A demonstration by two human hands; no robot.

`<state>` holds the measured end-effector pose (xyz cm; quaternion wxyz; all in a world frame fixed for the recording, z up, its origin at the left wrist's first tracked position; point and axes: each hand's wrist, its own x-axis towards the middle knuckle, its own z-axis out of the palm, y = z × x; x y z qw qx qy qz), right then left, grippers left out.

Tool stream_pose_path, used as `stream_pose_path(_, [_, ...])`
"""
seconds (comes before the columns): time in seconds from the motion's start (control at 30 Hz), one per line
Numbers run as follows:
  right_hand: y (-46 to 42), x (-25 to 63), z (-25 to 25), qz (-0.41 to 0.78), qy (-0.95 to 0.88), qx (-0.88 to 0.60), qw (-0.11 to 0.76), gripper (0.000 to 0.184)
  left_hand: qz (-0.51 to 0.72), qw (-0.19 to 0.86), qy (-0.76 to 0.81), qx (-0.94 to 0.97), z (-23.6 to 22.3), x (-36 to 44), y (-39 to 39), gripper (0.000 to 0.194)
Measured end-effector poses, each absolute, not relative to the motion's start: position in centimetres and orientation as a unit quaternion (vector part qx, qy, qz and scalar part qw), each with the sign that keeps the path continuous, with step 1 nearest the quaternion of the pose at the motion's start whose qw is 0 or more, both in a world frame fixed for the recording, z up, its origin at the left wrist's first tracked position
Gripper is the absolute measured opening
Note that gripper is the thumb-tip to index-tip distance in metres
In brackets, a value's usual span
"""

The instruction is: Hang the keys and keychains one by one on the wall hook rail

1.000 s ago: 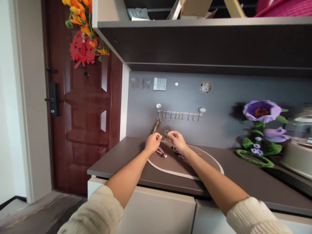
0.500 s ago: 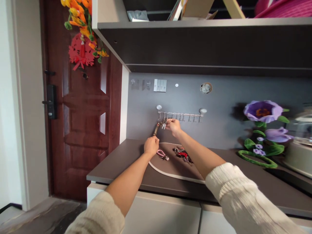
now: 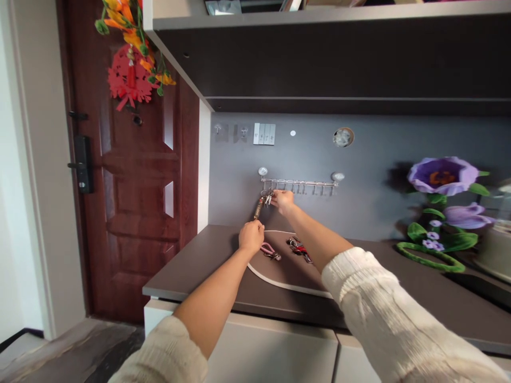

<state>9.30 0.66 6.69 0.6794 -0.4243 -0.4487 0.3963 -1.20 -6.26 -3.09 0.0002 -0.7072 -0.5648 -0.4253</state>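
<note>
My left hand [image 3: 251,236] is closed around the lower end of a brown key fob [image 3: 258,208] with lettering on it. The fob slants up to a ring and a few silver keys [image 3: 268,200] just under the left end of a metal hook rail [image 3: 299,183]. My right hand [image 3: 282,201] pinches at these keys from the right; its fingertips partly cover the ring, and whether it sits on a hook I cannot tell. Below lie a keychain with a pink strap [image 3: 268,248] and a bunch of keys with red parts [image 3: 298,249], partly behind my right forearm.
The loose keychains rest on a brown mat [image 3: 279,274] with a pale rim, on a dark cabinet top [image 3: 187,260]. Purple artificial flowers [image 3: 443,178] stand to the right. A shelf [image 3: 319,64] overhangs the rail. A red-brown door [image 3: 139,213] is at the left.
The view has tilted down slightly and turned a little left. My right hand and the keys have shifted slightly left along the rail. My left hand still grips the fob.
</note>
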Motion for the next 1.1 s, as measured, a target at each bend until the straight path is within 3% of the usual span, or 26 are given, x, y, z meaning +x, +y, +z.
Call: stream_pose_path(1.1, [0.3, 10.4, 3.7, 0.412, -0.461, -0.460, 0.637, 0.022, -0.437, -0.036, -0.525, -0.729, -3.6, -1.6, -5.9, 0.020])
